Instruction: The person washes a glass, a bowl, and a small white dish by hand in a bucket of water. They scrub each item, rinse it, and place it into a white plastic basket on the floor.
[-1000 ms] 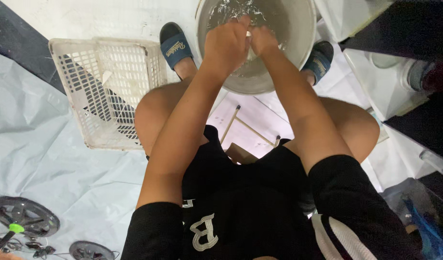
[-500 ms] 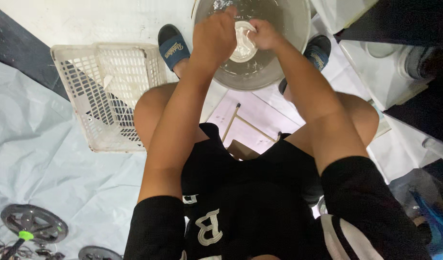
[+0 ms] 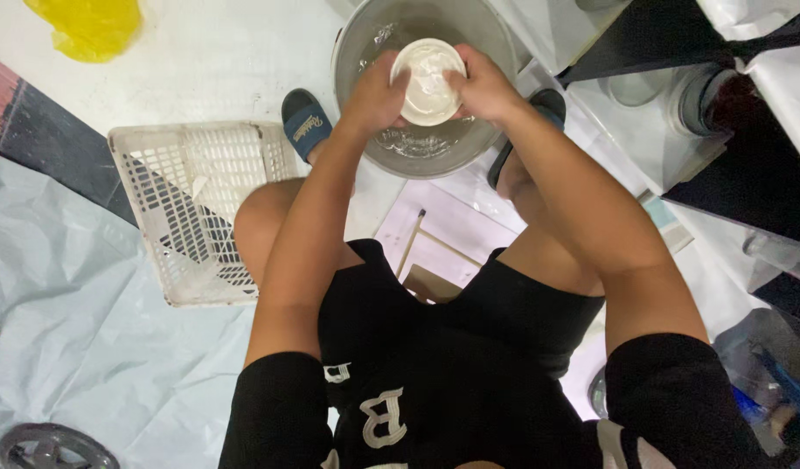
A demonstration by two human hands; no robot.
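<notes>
A small round white bowl (image 3: 428, 82) is held between both hands above a large metal basin (image 3: 487, 35) with water in it. My left hand (image 3: 378, 91) grips the bowl's left side and my right hand (image 3: 485, 87) grips its right side. The basin stands on the floor between my feet, which wear dark blue slippers (image 3: 304, 122). I am seated, in black clothes, with knees spread.
A white plastic lattice basket (image 3: 187, 208) lies left of my leg, partly on a pale sheet (image 3: 61, 330). A yellow bag (image 3: 87, 26) lies top left. White and black furniture and clear containers (image 3: 704, 95) crowd the right. A grey wheel (image 3: 48, 447) sits bottom left.
Both hands have lifted out of the basin water and now hold the white bowl above it, its inside facing up. The view has shifted slightly.
</notes>
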